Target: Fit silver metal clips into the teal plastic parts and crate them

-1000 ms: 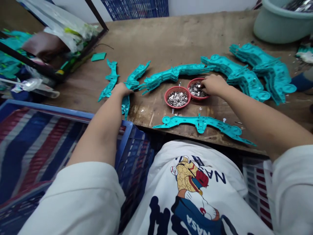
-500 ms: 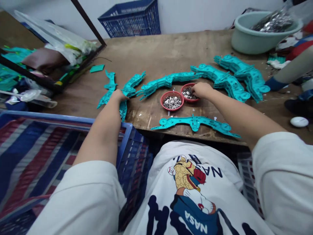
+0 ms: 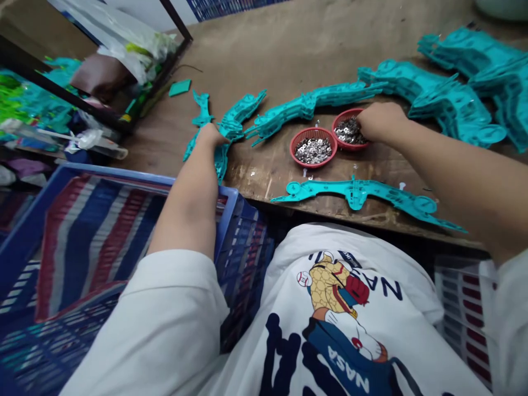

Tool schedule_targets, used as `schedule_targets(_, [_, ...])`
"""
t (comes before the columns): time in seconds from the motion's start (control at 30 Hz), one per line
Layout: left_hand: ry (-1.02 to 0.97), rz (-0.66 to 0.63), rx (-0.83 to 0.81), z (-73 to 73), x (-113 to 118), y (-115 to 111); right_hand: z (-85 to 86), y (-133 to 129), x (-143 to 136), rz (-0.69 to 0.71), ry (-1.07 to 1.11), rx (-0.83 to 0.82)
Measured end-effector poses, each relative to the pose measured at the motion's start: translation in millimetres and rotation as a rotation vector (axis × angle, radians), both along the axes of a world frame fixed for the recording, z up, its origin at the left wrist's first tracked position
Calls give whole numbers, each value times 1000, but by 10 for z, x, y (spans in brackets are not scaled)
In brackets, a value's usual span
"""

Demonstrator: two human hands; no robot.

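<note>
My left hand (image 3: 211,135) rests at the left group of teal plastic parts, its thumb lying over one teal part (image 3: 221,162) and its fingers curled out of sight. Another arched teal part (image 3: 243,110) touches that group just to the right. My right hand (image 3: 381,121) reaches into the right red basket (image 3: 352,147), fingertips down among small metal clips (image 3: 348,131); what they pinch is hidden. Beside it stands the left red basket (image 3: 313,165), also filled with shiny metal clips (image 3: 312,150). A single long teal part (image 3: 357,193) lies near the table's front edge.
Teal parts lie in a row (image 3: 309,104) and in stacks (image 3: 441,99) toward the right. A blue crate (image 3: 231,220) with striped cloth (image 3: 99,236) stands left of my body. A small teal block (image 3: 180,88) and loose clips are on the wooden table (image 3: 289,49).
The whole view has shifted, so the table things appear further right and higher. Both hands stay at the same places, the left at the teal parts, the right in the right basket.
</note>
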State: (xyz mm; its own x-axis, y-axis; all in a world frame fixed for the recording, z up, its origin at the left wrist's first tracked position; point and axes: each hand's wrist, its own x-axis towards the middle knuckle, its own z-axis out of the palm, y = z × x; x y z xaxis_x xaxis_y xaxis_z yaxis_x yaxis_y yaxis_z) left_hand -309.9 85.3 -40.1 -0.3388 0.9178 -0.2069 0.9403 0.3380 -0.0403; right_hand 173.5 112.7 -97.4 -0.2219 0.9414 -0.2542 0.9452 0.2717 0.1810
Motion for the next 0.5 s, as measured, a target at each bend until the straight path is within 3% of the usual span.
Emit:
schedule_targets(0.1, [3,93,-25,-43,-34,63,63,-39,-40,-13,-9,1])
schedule_targets(0.33, [-9,118,-52,-169,-123,132,89,-36,50,-15,105,40])
schedule_targets(0.5, [-57,42,-33,-74,-46,30,199,-61,234,10,216,57])
